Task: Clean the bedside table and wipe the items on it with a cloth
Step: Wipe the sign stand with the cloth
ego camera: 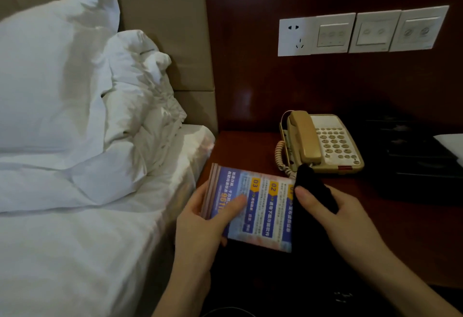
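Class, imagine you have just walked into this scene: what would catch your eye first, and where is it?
The bright blue printed card at bottom centre, held in the left hand while the right hand presses a dark cloth to its edge. Behind it a beige telephone sits on the dark wooden bedside table. White pillows fill the left.

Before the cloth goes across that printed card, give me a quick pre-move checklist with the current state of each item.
1. Left hand grips blue printed card: ok.
2. Right hand holds black cloth: ok.
3. Cloth at card's right edge: ok.
4. Card lifted off dark red wooden bedside table: cannot tell.
5. Beige corded telephone apart from card: ok.
6. Card's underside clean: cannot tell.
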Demonstrator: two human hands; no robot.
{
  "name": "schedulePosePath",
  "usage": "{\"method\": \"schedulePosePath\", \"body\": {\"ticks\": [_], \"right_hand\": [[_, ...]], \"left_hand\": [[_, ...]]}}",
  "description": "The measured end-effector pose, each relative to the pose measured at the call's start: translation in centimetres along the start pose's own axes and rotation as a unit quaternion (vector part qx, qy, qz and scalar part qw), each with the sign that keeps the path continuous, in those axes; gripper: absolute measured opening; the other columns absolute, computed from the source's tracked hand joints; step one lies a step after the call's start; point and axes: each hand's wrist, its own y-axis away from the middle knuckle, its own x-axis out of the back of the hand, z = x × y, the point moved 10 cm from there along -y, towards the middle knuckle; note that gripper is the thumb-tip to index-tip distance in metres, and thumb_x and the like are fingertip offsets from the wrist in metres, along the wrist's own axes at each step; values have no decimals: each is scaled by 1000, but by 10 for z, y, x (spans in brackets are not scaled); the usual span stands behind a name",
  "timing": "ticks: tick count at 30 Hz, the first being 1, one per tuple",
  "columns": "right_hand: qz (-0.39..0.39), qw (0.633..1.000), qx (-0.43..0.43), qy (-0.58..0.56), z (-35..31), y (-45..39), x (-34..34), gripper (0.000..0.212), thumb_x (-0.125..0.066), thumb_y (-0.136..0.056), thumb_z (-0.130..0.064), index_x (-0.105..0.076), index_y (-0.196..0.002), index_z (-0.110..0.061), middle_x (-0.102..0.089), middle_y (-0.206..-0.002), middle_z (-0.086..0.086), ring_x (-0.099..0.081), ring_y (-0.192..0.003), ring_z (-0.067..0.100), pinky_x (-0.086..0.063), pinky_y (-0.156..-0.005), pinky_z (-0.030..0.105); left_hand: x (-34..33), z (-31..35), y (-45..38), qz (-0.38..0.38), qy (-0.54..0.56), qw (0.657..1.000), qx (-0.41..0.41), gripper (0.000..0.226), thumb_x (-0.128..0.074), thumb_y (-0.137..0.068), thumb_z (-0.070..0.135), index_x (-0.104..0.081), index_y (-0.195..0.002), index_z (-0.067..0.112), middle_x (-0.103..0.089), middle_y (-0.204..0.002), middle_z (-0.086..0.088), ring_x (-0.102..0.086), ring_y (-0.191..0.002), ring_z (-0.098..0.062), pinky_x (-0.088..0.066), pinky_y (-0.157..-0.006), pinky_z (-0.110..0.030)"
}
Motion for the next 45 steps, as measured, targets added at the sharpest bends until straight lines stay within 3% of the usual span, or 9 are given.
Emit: {"method": "schedulePosePath", "body": {"ticks": [3, 10, 18, 22, 27, 30, 32, 35, 45], "right_hand": [[55, 997, 4, -45, 10, 3, 2, 19, -60, -91, -36, -71, -98, -22, -77, -85, -3, -75, -77, 15, -53, -63, 25], [21, 997, 6, -78, 1, 5, -12, 25, -57, -92, -36, -70, -105, -18, -77, -88, 1, -75, -78, 16, -54, -56, 18], [65, 991, 27, -117, 23, 24, -37, 35, -66, -79, -38, -69, -113, -29, -76, -101, -12, -71, -96, 5, -54, -85, 28], [88, 989, 39, -110, 23, 23, -34, 33, -67, -78, -38, -71, -109, -28, -77, -98, -12, -72, -93, 6, -58, -81, 26], [145, 985, 35, -83, 14, 12, -2, 24, -61, -88, -45, -72, -96, -25, -77, -86, -7, -74, -79, 8, -58, -69, 27], [141, 986, 28, -84, 13, 10, 5, 26, -57, -92, -46, -71, -92, -25, -77, -84, -3, -74, -76, 13, -58, -70, 35], [143, 986, 32, -85, 18, 15, -2, 28, -56, -89, -49, -71, -94, -26, -76, -87, -8, -73, -79, 6, -55, -69, 24], [119, 988, 30, -92, 31, 28, -28, 36, -56, -79, -53, -71, -102, -31, -74, -94, -22, -68, -87, -7, -50, -72, 10], [118, 991, 20, -52, 13, 14, -4, 29, -55, -93, -47, -73, -94, -24, -77, -85, -4, -74, -79, 11, -58, -76, 39]], "left_hand": [[-2, -2, 3, 28, 141, 989, 21, 61, -83, -72, 12, -61, -129, 13, -76, -109, -13, -77, -90, -30, -61, -65, -35], [-50, -26, 25, -11, 130, 989, 75, 62, -85, -59, 34, -66, -117, 26, -79, -101, 0, -76, -94, -20, -57, -90, -46], [-36, -16, 29, 75, 156, 985, 24, 33, -73, -75, 35, -66, -106, 27, -79, -89, 3, -77, -80, -13, -57, -64, -27], [-33, -18, 28, 83, 138, 987, 13, 27, -74, -79, 32, -66, -104, 26, -79, -86, 6, -76, -76, -10, -57, -60, -24], [-43, -10, 27, 48, 53, 997, -6, 60, -80, -59, 42, -64, -114, 27, -77, -101, 3, -75, -90, -11, -57, -77, -31], [-46, -12, 29, 44, 36, 998, 2, 43, -78, -61, 40, -60, -98, 27, -73, -88, 3, -72, -72, -3, -54, -60, -18], [-47, -10, 31, 55, 51, 997, -6, 30, -76, -70, 31, -60, -95, 27, -75, -76, 8, -69, -64, 5, -49, -49, -9], [-42, -7, 31, 72, 102, 992, -24, 30, -74, -76, 26, -66, -105, 23, -78, -84, 11, -75, -75, -4, -55, -56, -14], [-48, -11, 28, 2, 50, 999, -5, 53, -81, -69, 31, -64, -119, 28, -78, -104, 6, -75, -96, -12, -57, -88, -39]]}}
